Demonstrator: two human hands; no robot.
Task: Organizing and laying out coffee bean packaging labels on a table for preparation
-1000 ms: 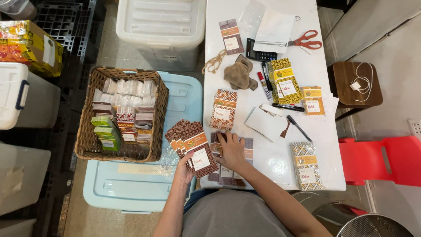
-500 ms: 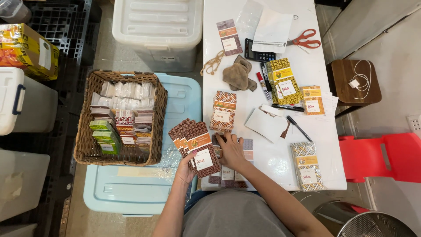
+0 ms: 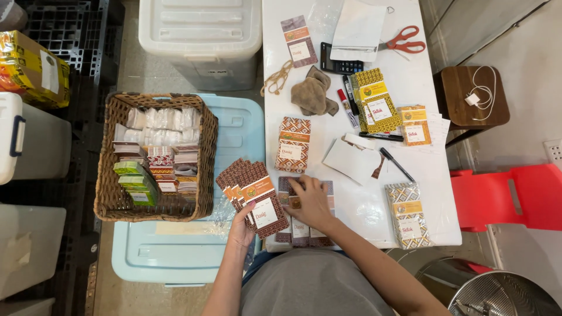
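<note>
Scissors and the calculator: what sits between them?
In the head view, a white pouch lies between the red-handled scissors and the black calculator, its lower edge overlapping the calculator's top and the scissor blades reaching its right edge.

Looks like a small packing room of a home business: a white table (image 3: 351, 210) strewn with patterned labelled packets (image 3: 293, 143), scissors (image 3: 404, 40), markers (image 3: 346, 108) and a calculator (image 3: 339, 65), a wicker basket (image 3: 111, 199) stocked with small packets, plastic storage bins (image 3: 199, 35) and crates crowding the floor.
</note>
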